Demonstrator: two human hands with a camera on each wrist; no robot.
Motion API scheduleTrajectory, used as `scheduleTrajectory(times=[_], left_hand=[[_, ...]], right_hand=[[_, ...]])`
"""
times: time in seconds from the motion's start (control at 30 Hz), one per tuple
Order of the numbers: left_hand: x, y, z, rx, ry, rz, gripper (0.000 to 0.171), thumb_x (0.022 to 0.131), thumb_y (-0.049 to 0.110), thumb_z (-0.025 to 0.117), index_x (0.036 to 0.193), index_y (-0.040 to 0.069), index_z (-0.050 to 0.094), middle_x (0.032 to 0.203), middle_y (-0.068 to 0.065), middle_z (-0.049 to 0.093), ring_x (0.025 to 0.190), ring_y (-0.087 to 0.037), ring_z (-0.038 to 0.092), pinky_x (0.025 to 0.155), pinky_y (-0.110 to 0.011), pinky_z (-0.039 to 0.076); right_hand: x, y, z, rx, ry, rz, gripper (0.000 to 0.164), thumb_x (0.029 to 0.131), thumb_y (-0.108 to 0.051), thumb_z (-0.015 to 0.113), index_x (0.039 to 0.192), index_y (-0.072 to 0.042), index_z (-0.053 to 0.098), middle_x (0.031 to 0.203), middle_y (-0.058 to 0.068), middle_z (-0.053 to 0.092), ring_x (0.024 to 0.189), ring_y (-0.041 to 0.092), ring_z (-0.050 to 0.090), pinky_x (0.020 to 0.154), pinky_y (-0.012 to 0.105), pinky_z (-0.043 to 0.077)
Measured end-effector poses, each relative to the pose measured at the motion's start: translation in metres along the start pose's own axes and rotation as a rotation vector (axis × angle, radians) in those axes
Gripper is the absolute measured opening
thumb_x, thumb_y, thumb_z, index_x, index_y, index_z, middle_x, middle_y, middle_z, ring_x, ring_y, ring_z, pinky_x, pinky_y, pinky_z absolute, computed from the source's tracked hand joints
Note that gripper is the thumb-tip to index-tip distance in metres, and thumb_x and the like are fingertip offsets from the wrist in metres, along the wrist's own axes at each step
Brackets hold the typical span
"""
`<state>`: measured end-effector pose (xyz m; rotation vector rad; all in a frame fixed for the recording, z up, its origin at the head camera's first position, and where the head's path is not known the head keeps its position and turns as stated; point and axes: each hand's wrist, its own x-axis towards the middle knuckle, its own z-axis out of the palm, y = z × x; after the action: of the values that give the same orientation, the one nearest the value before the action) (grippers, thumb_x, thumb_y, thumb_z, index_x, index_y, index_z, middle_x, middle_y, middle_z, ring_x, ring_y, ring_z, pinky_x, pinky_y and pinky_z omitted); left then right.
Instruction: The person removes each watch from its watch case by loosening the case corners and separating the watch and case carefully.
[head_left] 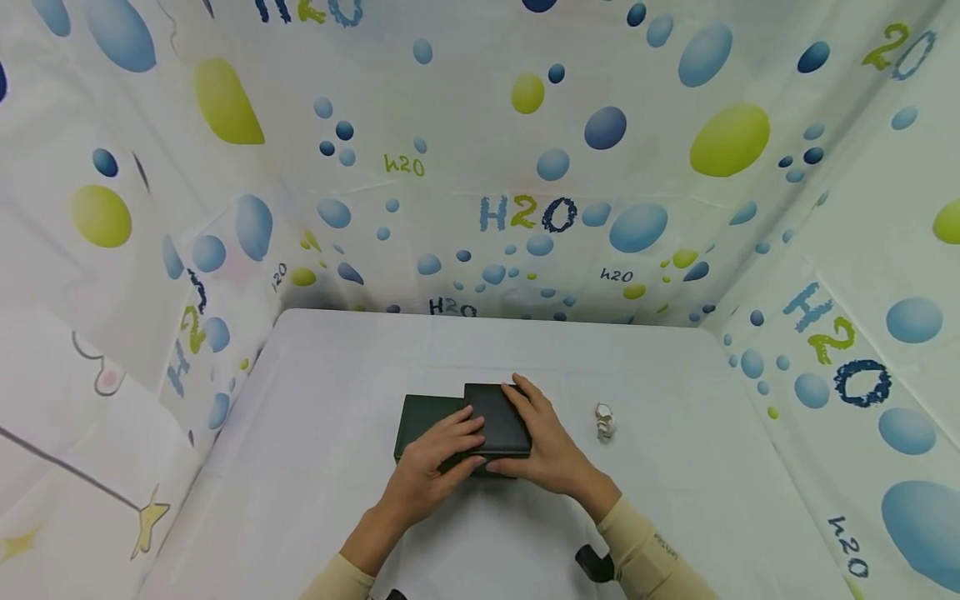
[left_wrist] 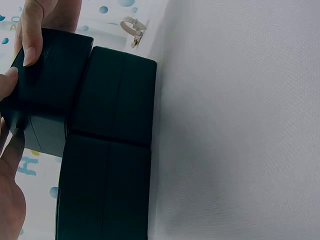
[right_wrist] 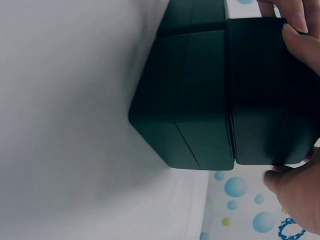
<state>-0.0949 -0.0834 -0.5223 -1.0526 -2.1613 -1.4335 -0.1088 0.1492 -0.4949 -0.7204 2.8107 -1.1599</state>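
Gripped in the fingers of the left hand [head_left: 433, 465] and right hand [head_left: 555, 450], the black box [head_left: 497, 423] atop the right green box [right_wrist: 200, 85] looks stiff, probably light, best held by opposite sides.

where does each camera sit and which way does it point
Head: on the head, looking forward and down at the top box and lower boxes; left hand, right hand and sleeves show.
Left wrist: on that wrist, facing the boxes' near sides; parts of both hands show.
Right wrist: on that wrist, facing those sides; parts of both hands show.
Head and left wrist share the silvery object.
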Motion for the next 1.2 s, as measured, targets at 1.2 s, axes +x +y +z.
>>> scheduleTrajectory(times=[1.2], left_hand=[[0.003, 0.000, -0.002, 0.083, -0.041, -0.169, 0.065, 0.082, 0.039, 0.076, 0.137, 0.015, 0.053, 0.147, -0.003, 0.044, 0.132, -0.017, 0.044, 0.102, -0.037, 0.043]], right_hand=[[-0.016, 0.014, -0.011, 0.050, 0.129, 0.022, 0.108, 0.064, -0.053, 0.085, 0.151, -0.022, 0.029, 0.155, -0.006, 0.020, 0.137, 0.018, 0.031, 0.102, 0.049, 0.040]])
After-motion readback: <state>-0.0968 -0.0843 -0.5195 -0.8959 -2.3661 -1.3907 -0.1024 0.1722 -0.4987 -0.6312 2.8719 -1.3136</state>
